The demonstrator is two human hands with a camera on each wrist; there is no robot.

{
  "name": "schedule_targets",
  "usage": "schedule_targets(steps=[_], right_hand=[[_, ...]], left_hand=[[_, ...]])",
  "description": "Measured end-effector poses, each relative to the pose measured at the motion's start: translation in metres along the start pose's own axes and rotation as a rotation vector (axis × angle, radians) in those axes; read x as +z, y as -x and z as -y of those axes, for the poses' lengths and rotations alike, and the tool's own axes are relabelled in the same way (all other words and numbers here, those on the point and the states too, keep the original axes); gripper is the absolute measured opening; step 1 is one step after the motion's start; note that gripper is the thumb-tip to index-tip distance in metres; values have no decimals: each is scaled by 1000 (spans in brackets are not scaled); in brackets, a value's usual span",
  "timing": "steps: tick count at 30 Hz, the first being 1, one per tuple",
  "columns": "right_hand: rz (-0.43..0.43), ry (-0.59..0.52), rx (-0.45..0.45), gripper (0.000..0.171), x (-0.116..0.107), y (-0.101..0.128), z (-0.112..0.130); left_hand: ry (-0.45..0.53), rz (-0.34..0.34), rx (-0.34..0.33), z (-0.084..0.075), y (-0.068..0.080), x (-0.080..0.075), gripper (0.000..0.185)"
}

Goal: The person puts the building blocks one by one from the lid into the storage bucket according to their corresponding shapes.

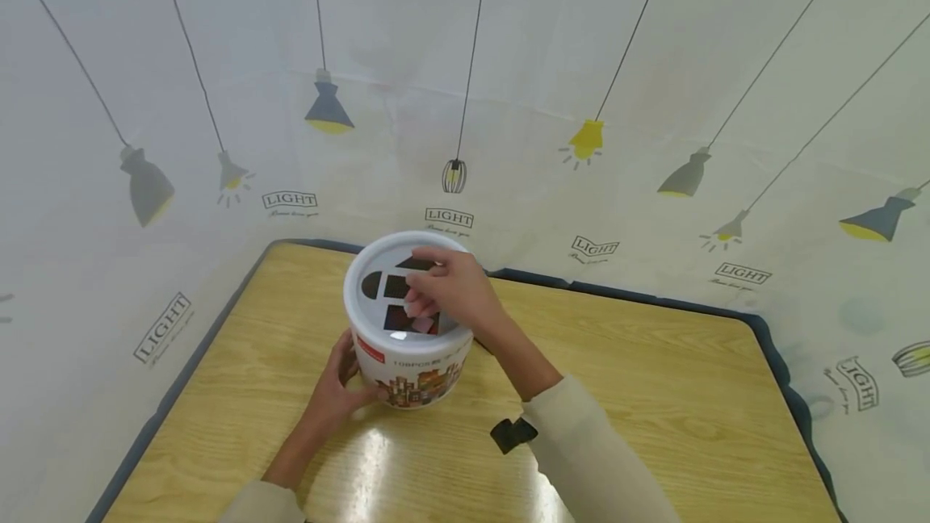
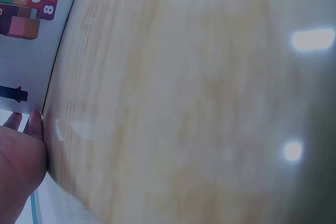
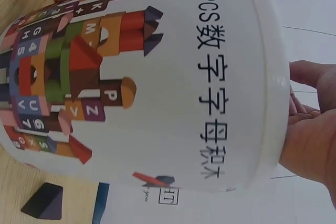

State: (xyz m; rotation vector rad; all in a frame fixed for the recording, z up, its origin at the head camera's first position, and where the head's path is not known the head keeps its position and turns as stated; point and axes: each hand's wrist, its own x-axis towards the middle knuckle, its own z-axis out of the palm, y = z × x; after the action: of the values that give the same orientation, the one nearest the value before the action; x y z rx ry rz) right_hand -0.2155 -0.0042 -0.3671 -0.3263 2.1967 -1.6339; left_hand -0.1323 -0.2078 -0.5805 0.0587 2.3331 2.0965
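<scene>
A white round bucket (image 1: pixel 425 357) of toy blocks stands on the table, with colourful building blocks printed on its side. Its lid (image 1: pixel 398 255) has several dark shaped holes. My left hand (image 1: pixel 336 394) holds the bucket low on its left side; that hand also shows at the lower left of the left wrist view. Over the lid is my right hand (image 1: pixel 454 285), index finger stretched out and other fingers bent, with nothing visible between finger and thumb. A pink block (image 1: pixel 423 324) shows at the nearest hole, just below those fingertips. The bucket's rim hides part of the right hand in the right wrist view.
A dark purple triangular block (image 3: pixel 43 201) lies on the wooden table (image 1: pixel 639 394) beside the bucket. A pale curtain (image 1: pixel 523 39) printed with hanging lamps rises behind the table's dark edge. A black strap (image 1: pixel 513 434) hangs at the right sleeve.
</scene>
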Motion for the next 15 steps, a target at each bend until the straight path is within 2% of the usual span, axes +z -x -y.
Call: schedule_targets(steps=[9,15], right_hand=[[-79,4,29,46,-19,10,-7],[-128,-23,43,44,-34,14,-11]], left_hand=[[-10,-2,11,3,0,0,108],[-15,3,-12,1,1,0,108]])
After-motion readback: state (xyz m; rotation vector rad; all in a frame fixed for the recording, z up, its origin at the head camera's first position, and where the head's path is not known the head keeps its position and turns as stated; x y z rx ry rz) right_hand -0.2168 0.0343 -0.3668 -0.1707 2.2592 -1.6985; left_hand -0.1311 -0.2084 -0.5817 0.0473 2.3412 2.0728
